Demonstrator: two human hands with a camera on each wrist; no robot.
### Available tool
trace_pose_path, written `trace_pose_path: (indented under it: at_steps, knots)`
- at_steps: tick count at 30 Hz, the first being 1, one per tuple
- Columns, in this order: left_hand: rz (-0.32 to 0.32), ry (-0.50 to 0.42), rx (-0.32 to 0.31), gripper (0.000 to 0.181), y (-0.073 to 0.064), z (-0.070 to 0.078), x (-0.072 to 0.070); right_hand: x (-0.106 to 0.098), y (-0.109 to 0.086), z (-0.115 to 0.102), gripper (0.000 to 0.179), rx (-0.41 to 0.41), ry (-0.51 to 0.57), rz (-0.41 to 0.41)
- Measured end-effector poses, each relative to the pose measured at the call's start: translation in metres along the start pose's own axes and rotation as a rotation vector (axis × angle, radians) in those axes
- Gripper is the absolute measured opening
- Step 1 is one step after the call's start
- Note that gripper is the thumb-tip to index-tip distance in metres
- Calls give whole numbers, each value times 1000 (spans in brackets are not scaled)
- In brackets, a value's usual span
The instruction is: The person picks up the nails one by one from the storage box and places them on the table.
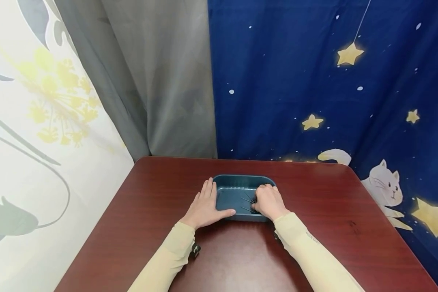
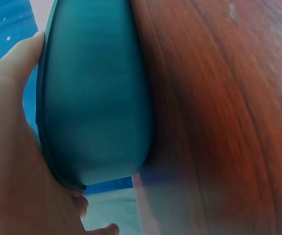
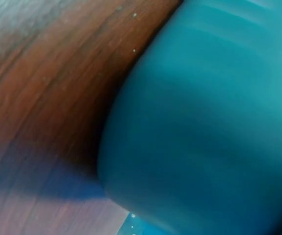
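Note:
A dark teal rectangular tray (image 1: 226, 198) with rounded corners sits on the table. My left hand (image 1: 203, 206) rests against the tray's left end, its fingers fairly straight and the thumb laid over the near rim. In the left wrist view, the thumb touches the rim of the tray (image 2: 94, 93). Inside the right part of the tray, my right hand (image 1: 270, 200) has curled fingers gripping thin dark strands (image 1: 246, 198), whose ends stick out to the left. What they are exactly cannot be made out. The right wrist view is filled by the tray's outer wall (image 3: 204, 122); the hand is hidden there.
The tray stands on a reddish-brown wooden table (image 1: 160, 186) toward its far edge. Behind the table hang a grey curtain (image 1: 179, 81) and a blue star-patterned curtain (image 1: 277, 81). A white patterned curtain (image 1: 51, 170) borders the left side.

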State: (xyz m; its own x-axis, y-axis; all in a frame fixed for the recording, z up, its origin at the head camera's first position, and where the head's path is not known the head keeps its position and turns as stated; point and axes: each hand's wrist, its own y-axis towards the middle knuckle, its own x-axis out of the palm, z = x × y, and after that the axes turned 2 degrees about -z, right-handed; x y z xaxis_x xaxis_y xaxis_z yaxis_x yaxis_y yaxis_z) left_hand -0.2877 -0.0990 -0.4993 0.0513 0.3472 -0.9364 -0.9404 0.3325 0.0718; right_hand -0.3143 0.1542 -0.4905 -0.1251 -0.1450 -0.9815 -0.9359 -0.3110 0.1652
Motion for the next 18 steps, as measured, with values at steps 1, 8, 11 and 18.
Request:
trace_pose_path:
  at_steps: [1, 8, 11, 18]
  knots:
    - [3, -5, 3, 132, 1, 0, 0, 0, 1, 0, 30, 0, 9, 9]
    - [5, 5, -5, 134, 1, 1, -1, 1, 1, 1, 20, -1, 46, 42]
    - [10, 2, -11, 135, 2, 2, 0, 1, 0, 0, 20, 1, 42, 40]
    - [6, -27, -31, 137, 3, 3, 0, 2, 1, 0, 21, -6, 17, 38]
